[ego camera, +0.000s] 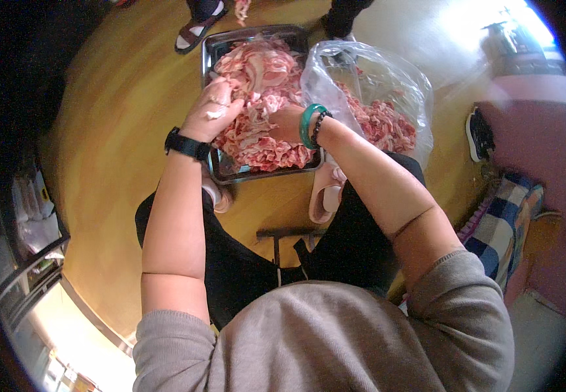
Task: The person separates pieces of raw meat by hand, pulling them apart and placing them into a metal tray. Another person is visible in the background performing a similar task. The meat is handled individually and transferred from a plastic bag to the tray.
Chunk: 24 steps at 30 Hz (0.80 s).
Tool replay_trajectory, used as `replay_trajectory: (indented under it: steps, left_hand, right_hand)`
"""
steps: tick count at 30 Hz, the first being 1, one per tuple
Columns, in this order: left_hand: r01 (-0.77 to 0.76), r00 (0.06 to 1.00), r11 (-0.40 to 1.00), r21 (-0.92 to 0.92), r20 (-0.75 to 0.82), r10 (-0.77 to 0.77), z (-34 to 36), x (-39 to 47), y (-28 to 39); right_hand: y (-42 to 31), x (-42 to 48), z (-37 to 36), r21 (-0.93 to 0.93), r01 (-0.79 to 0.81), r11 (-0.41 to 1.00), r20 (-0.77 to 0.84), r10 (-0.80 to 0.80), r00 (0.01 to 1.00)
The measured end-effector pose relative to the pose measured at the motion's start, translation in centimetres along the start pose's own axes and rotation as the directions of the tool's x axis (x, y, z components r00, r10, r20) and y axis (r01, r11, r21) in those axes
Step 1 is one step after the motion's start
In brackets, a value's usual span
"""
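Note:
A rectangular metal tray (216,171) on the floor is heaped with raw sliced meat (268,63), pink with white fat. My left hand (214,108), below a black wristband, lies at the left side of the heap, with bits of fat stuck to its back; its fingertips are hidden in the meat. My right hand (285,123), with a green bangle and dark beads at the wrist, reaches into the right side of the heap, its fingers hidden. Right of the tray stands a clear plastic bag (327,73), open at the top, with more raw meat pieces (385,125) inside.
Another person's sandaled foot (197,32) is near the tray's far left corner, and a dark trouser leg (344,22) is behind the bag. A strip of meat (242,11) hangs at the top edge. A black shoe (480,134) and checked cloth (501,220) lie at the right.

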<state>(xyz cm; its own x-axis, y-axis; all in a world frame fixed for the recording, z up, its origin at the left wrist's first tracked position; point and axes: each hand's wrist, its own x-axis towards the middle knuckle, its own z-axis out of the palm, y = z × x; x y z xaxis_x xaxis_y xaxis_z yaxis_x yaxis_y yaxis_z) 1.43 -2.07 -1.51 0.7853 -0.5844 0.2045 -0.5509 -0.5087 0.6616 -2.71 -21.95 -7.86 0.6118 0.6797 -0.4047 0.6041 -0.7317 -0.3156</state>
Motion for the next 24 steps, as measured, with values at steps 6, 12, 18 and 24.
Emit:
replay_trajectory:
  steps: [6, 12, 18, 24]
  left_hand:
    - [0.030, 0.999, 0.998, 0.049, -0.047, -0.027, -1.3, -0.5, 0.3]
    - [-0.014, 1.000, 0.982, 0.189, -0.004, 0.016, -0.3, 0.6, 0.9]
    - [-0.029, 0.994, 0.998, 0.056, 0.106, 0.023, 2.7, 3.6, 3.3]
    - [0.091, 0.964, 0.971, 0.220, 0.225, -0.141, 1.4, 2.7, 4.2]
  right_hand:
    - [-0.5, -9.4, -12.9, 0.189, -0.239, 0.953, -0.035, 0.250, 0.968]
    - [11.8, -22.9, -6.7, 0.785, -0.054, 0.617, -0.609, 0.785, 0.112]
    - [21.4, -32.0, 26.4, 0.995, -0.093, 0.024, -0.036, 0.990, -0.139]
    - [17.4, -22.2, 27.7, 0.908, -0.354, -0.226, 0.111, 0.942, -0.316]
